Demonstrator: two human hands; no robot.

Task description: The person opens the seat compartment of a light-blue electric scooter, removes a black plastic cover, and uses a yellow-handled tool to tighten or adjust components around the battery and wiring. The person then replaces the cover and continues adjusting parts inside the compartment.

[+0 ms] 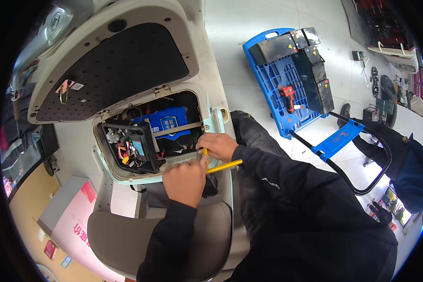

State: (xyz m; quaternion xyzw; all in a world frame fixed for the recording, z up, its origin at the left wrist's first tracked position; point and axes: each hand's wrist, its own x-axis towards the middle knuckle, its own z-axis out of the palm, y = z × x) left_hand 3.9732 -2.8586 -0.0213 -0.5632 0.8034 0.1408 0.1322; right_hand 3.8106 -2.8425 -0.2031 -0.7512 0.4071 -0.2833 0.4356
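Observation:
An open compartment in a scooter body holds a blue battery under a metal strap and a black tray of wires and connectors. At its right rim, my right hand has its fingers closed on the upright part of a bent yellow tool. My left hand, just below and left, is closed around the same tool, whose long part sticks out to the right. The tool's working tip is hidden by my fingers. The hinged lid is raised above the compartment.
A blue trolley on the right carries several black batteries and a red power drill. Another person in dark clothes is beyond its handle. A grey seat lies below the compartment; a pink board stands at left.

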